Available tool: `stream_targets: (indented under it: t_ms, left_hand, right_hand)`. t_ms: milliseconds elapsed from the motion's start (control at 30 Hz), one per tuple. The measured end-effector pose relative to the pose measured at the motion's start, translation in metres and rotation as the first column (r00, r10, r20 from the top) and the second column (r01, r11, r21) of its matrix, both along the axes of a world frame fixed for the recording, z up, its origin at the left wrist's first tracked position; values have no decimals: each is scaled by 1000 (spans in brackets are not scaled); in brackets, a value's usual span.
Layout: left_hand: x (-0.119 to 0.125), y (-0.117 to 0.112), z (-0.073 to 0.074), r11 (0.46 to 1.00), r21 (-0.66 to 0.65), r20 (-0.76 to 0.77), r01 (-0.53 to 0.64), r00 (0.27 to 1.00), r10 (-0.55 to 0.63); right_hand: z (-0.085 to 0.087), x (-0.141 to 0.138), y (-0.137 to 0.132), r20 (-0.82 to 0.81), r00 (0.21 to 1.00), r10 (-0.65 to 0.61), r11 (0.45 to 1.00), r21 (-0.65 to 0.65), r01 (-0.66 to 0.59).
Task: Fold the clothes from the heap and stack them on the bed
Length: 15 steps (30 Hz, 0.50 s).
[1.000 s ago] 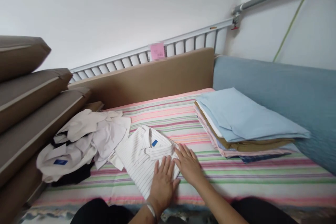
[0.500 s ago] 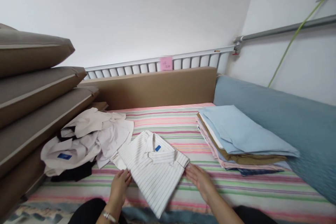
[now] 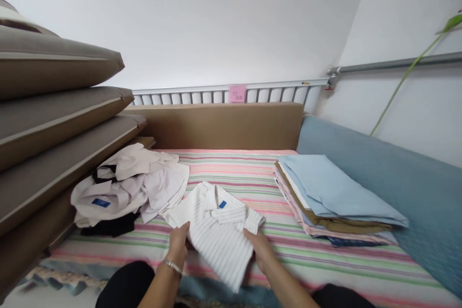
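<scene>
A white striped shirt [image 3: 222, 233], folded with its collar facing away from me, lies on the striped sheet [image 3: 238, 166]. My left hand [image 3: 179, 240] grips its left side, thumb on top and the other fingers tucked beneath, out of sight. On the opposite side my right hand [image 3: 258, 246] pinches the shirt's right edge in the same way, its fingers mostly hidden under the cloth. The fabric bows slightly between the two hands, and its near corner points toward me. A blue label [image 3: 223, 204] shows inside the collar.
Left of the shirt is a loose heap of pale garments [image 3: 126, 187] with some black cloth. To the right sits a stack of folded clothes [image 3: 335, 192], light blue on top. Large cushions [image 3: 61, 120] pile up at the left. A brown panel [image 3: 220, 127] and a blue bolster [image 3: 361, 154] border the bed.
Both hands have moved inward from beside the shirt and taken hold of its two sides. The cloth between them has buckled a little. The camera view has shifted slightly.
</scene>
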<state>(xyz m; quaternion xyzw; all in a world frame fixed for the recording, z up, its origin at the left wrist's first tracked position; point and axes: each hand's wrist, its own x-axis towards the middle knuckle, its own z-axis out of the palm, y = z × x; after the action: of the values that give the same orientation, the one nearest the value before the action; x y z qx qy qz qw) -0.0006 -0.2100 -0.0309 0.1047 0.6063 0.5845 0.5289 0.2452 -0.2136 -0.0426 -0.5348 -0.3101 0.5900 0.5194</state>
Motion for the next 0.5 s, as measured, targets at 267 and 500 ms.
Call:
stream_targets:
  t_ms: [267,500]
  left_hand:
    - [-25,-82,-8,956,-170,-353,240,891,-286]
    - [-6,-55,1,789,1,-995,614,83,-63]
  right_hand:
    - [12,86,0,123,976,178,983,-63,-171]
    - [6,86,0,135,976,168,977,-152,-148]
